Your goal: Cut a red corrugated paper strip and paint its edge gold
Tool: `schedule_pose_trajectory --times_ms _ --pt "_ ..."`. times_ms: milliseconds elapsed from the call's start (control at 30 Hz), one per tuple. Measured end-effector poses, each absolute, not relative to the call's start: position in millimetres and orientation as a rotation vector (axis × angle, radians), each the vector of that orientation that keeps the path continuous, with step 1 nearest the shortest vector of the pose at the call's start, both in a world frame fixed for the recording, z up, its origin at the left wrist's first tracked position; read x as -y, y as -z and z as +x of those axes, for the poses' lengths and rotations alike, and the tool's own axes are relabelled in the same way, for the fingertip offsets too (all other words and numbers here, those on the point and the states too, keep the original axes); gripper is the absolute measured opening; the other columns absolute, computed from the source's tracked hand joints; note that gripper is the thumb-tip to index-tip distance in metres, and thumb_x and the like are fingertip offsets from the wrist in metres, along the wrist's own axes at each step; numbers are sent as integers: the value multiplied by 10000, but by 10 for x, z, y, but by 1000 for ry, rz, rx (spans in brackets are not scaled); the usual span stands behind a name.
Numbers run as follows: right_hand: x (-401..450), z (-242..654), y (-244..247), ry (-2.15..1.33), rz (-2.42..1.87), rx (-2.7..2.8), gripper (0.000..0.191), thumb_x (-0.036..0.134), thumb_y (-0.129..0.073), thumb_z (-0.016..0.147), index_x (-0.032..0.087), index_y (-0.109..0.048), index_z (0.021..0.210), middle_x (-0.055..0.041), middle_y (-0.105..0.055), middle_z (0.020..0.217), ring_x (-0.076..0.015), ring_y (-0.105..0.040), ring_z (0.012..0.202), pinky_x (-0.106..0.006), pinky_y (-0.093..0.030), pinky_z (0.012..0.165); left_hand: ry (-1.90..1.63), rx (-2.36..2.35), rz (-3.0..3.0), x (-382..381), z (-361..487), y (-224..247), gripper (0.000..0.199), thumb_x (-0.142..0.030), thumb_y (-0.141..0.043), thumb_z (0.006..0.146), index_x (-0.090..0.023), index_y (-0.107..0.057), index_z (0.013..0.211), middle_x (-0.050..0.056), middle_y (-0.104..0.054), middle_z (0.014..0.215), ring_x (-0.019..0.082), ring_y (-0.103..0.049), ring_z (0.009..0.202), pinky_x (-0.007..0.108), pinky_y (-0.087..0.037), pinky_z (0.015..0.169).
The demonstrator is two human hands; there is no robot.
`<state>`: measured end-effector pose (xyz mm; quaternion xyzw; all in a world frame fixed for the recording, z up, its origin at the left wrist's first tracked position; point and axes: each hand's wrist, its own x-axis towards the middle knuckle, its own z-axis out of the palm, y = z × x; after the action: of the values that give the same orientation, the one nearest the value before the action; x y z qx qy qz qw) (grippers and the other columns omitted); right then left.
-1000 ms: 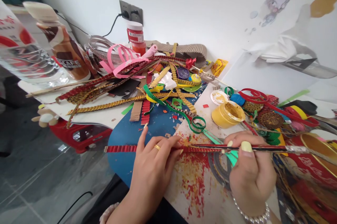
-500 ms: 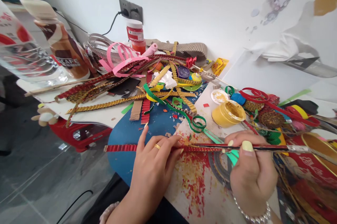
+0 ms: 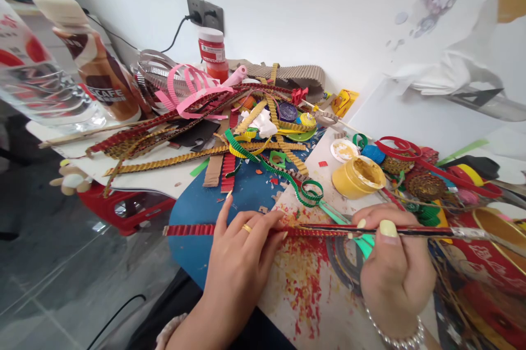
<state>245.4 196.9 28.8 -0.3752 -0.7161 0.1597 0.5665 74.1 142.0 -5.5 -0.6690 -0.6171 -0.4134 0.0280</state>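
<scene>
A long red corrugated strip [image 3: 189,230] lies across the blue mat and the paint-stained board. My left hand [image 3: 246,251] presses on the strip, thumb and fingers pinching it near its middle, with the little finger stretched away. My right hand [image 3: 394,262] grips a dark paintbrush [image 3: 435,231] in its fingers, the shaft lying along the strip, its tip close to my left fingertips. The right part of the strip passes beneath the brush. Behind my right hand stands an open jar of yellow paint [image 3: 358,177], its lid [image 3: 344,150] beside it. Green-handled scissors [image 3: 364,244] lie partly under my right hand.
Corrugated strips, including a yellow one [image 3: 164,159] and a curled green one [image 3: 293,185], pile up at the back. Red paint jars [image 3: 212,46] stand by the wall. Bottles [image 3: 102,73] are at the left, coiled pieces [image 3: 425,183] and a red tin [image 3: 480,257] at the right.
My right hand has shifted very slightly right. My left hand and the strip look almost unmoved, and the camera view has drifted slightly.
</scene>
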Motion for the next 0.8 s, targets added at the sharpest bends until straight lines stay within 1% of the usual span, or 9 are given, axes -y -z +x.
schedule_pose_trajectory --times_ms 367,567,800 --pt "-1981 2456 -293 -377 -861 1680 199 226 -406 953 212 -549 815 -1 -535 758 -178 -526 749 -336 -407 669 1273 1917 -2088 -1412 739 67 126 -258 -489 954 -229 -558 1055 -68 -706 822 118 -628 813 383 -171 1139" --pt "-1988 2453 -297 -378 -874 1687 197 236 -411 950 213 -552 814 -4 -537 766 -181 -529 755 -340 -410 669 1276 1917 -2076 -1416 733 67 134 -275 -484 957 -226 -568 1050 -60 -697 808 127 -623 815 383 -181 1131" --pt "-1971 2467 -291 -388 -865 1682 199 224 -407 954 210 -550 816 -2 -533 770 -177 -527 763 -336 -405 684 1281 1916 -2078 -1413 730 73 133 -268 -481 957 -220 -569 1045 -63 -695 800 118 -623 811 366 -163 1141"
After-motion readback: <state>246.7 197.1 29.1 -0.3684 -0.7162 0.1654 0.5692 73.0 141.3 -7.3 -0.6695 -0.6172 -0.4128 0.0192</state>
